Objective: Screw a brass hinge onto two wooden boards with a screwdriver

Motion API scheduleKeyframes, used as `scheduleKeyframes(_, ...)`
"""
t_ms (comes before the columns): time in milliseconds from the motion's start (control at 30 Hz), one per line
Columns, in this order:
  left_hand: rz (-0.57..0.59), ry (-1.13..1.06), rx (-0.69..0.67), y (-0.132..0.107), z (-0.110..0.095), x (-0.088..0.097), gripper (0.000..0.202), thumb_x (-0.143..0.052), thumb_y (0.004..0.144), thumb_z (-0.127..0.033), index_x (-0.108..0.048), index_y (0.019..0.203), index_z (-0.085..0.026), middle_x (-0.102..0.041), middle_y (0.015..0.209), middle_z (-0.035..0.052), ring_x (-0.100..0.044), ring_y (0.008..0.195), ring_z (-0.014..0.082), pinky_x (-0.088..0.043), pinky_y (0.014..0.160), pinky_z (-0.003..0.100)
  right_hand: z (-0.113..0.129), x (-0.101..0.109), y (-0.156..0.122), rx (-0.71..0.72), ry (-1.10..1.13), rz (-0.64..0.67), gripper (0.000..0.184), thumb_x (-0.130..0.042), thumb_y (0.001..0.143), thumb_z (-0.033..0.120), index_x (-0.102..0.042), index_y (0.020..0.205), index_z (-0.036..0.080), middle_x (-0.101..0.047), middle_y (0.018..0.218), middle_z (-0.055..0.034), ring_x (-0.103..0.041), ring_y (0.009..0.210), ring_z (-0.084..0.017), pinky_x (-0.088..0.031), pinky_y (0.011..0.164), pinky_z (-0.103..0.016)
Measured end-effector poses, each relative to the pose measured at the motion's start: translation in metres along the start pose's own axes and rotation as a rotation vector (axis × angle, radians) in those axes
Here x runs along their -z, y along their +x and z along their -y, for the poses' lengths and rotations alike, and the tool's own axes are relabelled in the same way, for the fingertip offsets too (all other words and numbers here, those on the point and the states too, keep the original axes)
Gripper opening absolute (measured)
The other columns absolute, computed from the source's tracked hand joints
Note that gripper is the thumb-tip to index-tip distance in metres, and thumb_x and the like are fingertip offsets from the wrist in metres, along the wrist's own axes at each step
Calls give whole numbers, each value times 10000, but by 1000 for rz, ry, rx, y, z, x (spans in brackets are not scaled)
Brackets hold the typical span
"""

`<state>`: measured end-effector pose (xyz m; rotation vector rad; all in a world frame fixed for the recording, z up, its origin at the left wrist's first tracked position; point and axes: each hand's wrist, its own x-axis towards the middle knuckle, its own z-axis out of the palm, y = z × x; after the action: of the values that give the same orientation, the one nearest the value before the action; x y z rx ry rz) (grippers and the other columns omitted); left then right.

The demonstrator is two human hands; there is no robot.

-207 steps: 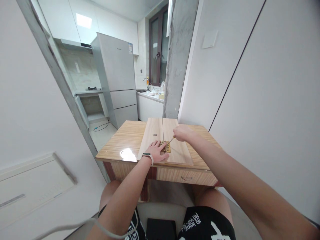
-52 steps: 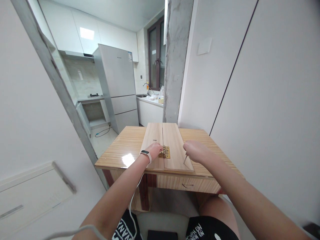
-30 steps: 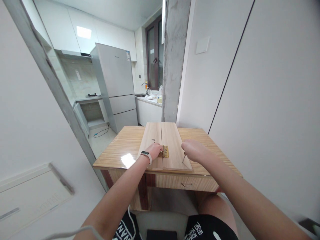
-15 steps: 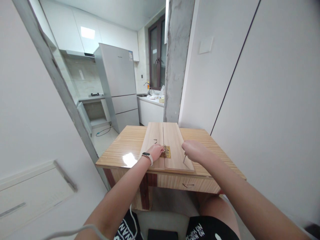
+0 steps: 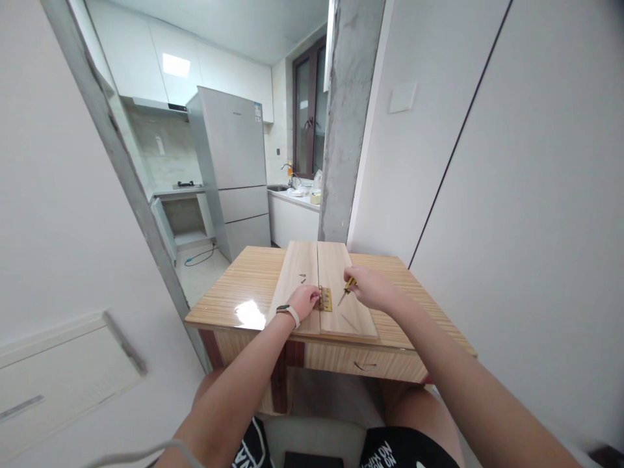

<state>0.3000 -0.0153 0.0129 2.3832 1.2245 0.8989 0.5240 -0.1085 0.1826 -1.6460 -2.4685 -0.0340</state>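
Observation:
Two pale wooden boards lie side by side on the table, with a narrow seam between them. A brass hinge sits across that seam, its right leaf showing and its left one mostly covered by my left hand. The fingers of that hand are pinched together at the hinge's left side; what is between them is too small to make out. My right hand grips a screwdriver with a yellow handle, its shaft slanting down to the left, right of the hinge. Loose screws rest on the left board.
The boards lie on a glossy wood-grain table with a drawer in front, above my legs. A white wall stands close on the right. Beyond the table are a fridge and a sink counter.
My right hand has moved left with the screwdriver, from the right board's edge closer to the hinge. My left hand stays at the hinge. The view has shifted slightly.

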Motion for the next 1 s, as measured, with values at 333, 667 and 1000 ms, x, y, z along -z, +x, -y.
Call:
scheduleKeyframes(333, -63, -122, 72, -5, 5, -8, 136, -643, 907, -103, -718, 986, -185, -762, 953, 50, -692, 847, 167, -549, 807, 275, 12, -8, 38, 77, 142, -153, 147, -614, 912, 91, -688, 1018, 162, -709, 1054, -81, -625, 1011, -184, -416, 887, -255)
scheduleKeyframes(667, -104, -146, 69, -4, 8, -13, 121, -649, 883, -81, -696, 896, -192, -737, 906, 24, -662, 825, 169, -519, 799, 281, 11, -26, 64, 108, 146, -164, 147, -654, 879, 60, -698, 951, 181, -703, 1006, -79, -642, 943, -194, -428, 819, -264)
scheduleKeyframes(1000, -124, -165, 75, -4, 12, -16, 154, -641, 868, -50, -695, 925, -182, -730, 901, 29, -650, 799, 165, -519, 785, 277, 18, -20, 72, 156, 123, -98, 159, -654, 891, 47, -710, 959, 179, -707, 1009, -76, -645, 933, -187, -422, 806, -261)
